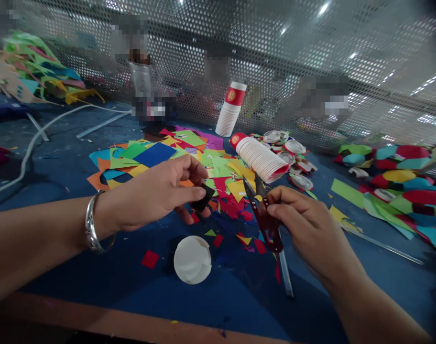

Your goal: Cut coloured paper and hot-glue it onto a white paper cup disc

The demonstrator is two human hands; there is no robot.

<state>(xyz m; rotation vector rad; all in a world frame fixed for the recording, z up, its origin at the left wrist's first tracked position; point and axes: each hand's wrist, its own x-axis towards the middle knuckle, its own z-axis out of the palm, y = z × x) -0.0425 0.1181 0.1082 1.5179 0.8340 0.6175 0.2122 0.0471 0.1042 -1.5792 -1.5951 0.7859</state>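
My left hand (pixel 168 188), with a silver bangle at the wrist, pinches a small black paper piece (pixel 202 198) between thumb and fingers. To the right, my right hand (pixel 304 224) grips dark-handled thread snips (pixel 266 222), their blades parted and pointing up and away from me. A gap separates the blades from the black piece. Below my hands lies a round white paper disc (pixel 192 260) with a notched right edge. Near it are a red paper square (pixel 150 259) and several small coloured scraps. Beyond both hands spreads a heap of coloured paper pieces (pixel 214 165).
One stack of paper cups (pixel 231 109) stands upright at the back; another stack (pixel 261 157) lies on its side. Cut cup pieces (pixel 293 153) are beside it. Colourful paper assemblies (pixel 404 184) sit at right. A white cable (pixel 31 143) crosses the left; perforated metal panel (pixel 275 62) rises behind.
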